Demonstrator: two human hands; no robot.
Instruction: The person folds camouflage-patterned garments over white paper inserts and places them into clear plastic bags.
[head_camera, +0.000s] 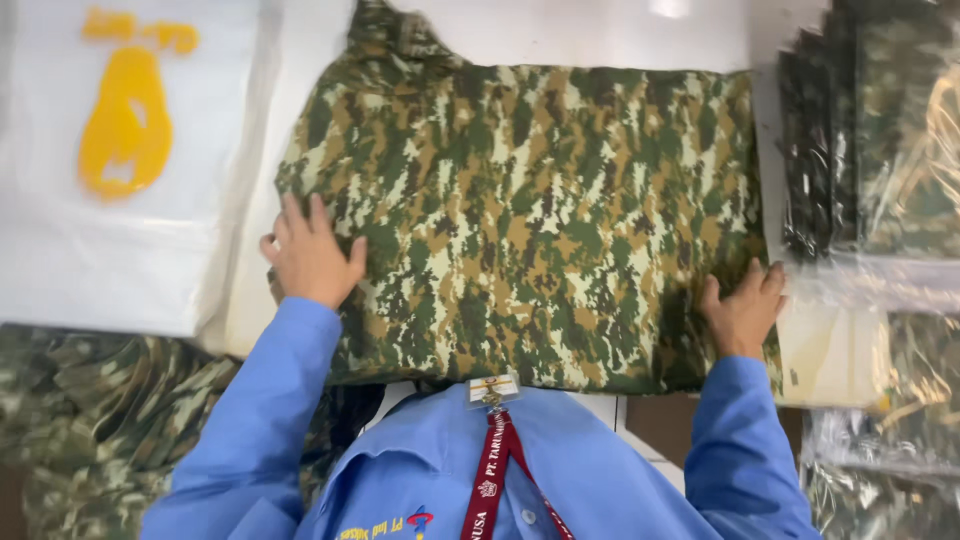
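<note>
Both hands flat on camo garment (530, 220); plastic bags (110, 170) left, bagged camo (880, 130) right.

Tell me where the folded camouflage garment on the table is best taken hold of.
Probably at its two short side edges, one hand each, coming in from left and right. The camouflage garment lies flat as a wide folded rectangle, and the left hand and right hand already rest at those edges near the front corners.

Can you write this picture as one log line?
left hand: flat on folded camouflage cloth garment | right hand: flat on it | garment: on white table
</note>
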